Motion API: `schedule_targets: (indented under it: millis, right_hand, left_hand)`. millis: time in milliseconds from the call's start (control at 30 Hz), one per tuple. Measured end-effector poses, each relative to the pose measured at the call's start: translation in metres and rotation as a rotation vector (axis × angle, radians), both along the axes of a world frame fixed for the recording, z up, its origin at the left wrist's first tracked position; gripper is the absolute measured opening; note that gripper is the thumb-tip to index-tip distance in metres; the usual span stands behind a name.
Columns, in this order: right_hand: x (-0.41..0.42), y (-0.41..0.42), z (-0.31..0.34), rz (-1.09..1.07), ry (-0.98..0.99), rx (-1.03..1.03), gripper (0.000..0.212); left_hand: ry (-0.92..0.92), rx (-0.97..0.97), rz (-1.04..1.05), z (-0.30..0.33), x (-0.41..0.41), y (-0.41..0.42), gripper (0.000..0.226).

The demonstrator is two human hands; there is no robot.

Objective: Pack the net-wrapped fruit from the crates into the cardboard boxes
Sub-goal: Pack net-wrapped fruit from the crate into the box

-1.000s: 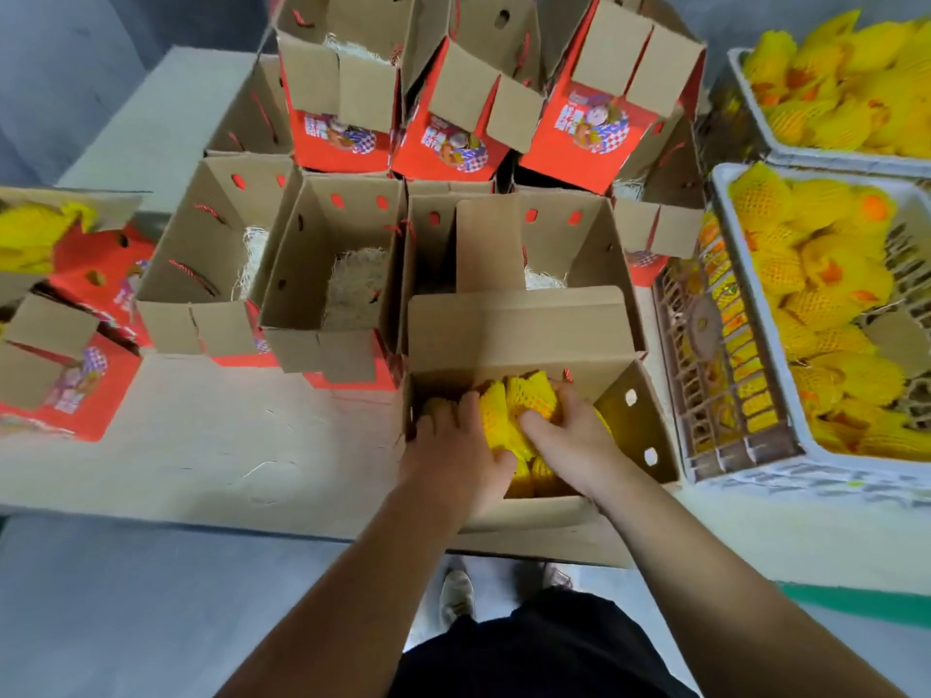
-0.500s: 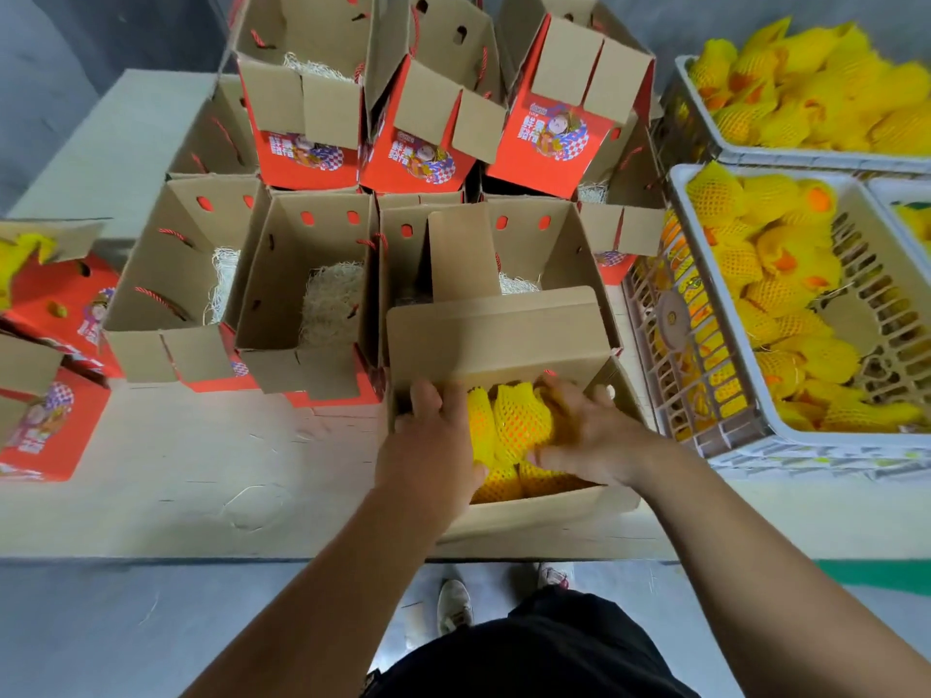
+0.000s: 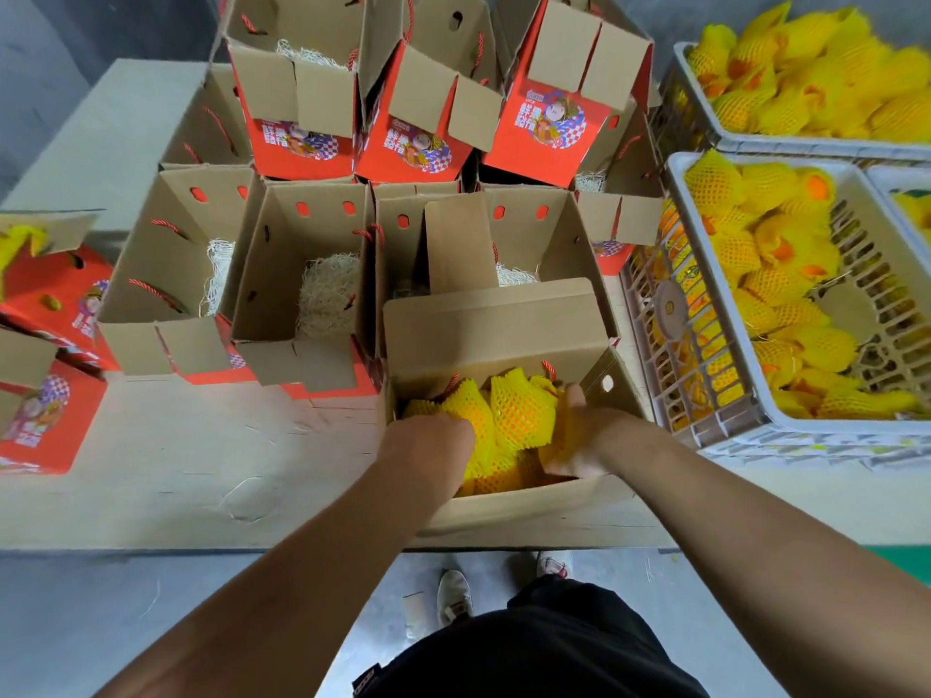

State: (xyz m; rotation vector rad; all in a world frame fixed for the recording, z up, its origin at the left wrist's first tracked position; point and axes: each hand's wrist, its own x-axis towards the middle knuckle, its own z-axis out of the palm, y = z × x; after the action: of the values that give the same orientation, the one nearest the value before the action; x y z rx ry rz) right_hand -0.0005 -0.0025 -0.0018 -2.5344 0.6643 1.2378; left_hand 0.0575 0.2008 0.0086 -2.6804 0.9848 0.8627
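An open cardboard box stands at the table's near edge, filled with several fruits in yellow foam net. My left hand is in the box's left side with its fingers dipped out of sight beside the fruit. On the right side, my right hand lies against the netted fruit, with thumb up and fingers running down along them. A white plastic crate at the right holds many more netted fruits.
Open boxes lined with straw stand in a row behind and to the left. Red printed boxes are stacked at the back, others at the far left. A second fruit crate sits at the back right. Bare tabletop lies left of my arms.
My left hand has moved from the box's left rim down into the box beside the fruit. My right hand has slid to the fruit's right side.
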Motion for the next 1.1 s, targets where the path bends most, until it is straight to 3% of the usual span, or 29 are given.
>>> schedule_targets:
  millis: [100, 167, 300, 400, 467, 600, 700, 867, 1100]
  right_hand:
    - [0.006, 0.007, -0.019, 0.057, 0.039, -0.035, 0.122]
    - [0.012, 0.002, -0.019, 0.076, 0.05, 0.006, 0.118]
    - [-0.001, -0.007, 0.005, 0.024, -0.092, 0.082, 0.133]
    - [-0.011, 0.009, 0.008, 0.045, -0.362, 0.18, 0.092]
    - [-0.009, 0.02, 0.003, 0.035, -0.411, 0.234, 0.075]
    - [-0.009, 0.014, -0.001, 0.04, -0.358, 0.25, 0.088]
    - [-0.016, -0.006, 0.008, -0.098, -0.42, 0.399, 0.091]
    - [-0.023, -0.047, 0.033, -0.32, -0.773, 0.515, 0.048]
    - [-0.034, -0.165, 0.043, -0.549, -1.088, 0.369, 0.028]
  left_hand:
    - [-0.082, 0.053, -0.081, 0.004, -0.009, -0.002, 0.013]
    - [-0.11, 0.013, -0.155, 0.004, -0.012, 0.005, 0.009]
    - [0.115, -0.211, 0.037, 0.014, 0.001, 0.026, 0.035]
    - [-0.068, -0.474, 0.136, 0.017, -0.001, 0.019, 0.027]
    - [-0.094, -0.505, 0.15, 0.014, -0.004, 0.01, 0.024]
    - [-0.083, -0.465, 0.161, 0.007, -0.003, 0.004, 0.021]
    - [-0.102, -0.639, 0.19, 0.009, -0.005, -0.008, 0.01]
    - [0.035, -0.907, 0.199, 0.011, -0.026, -0.074, 0.018]
    - [0.273, -1.171, 0.218, 0.01, -0.034, -0.23, 0.032]
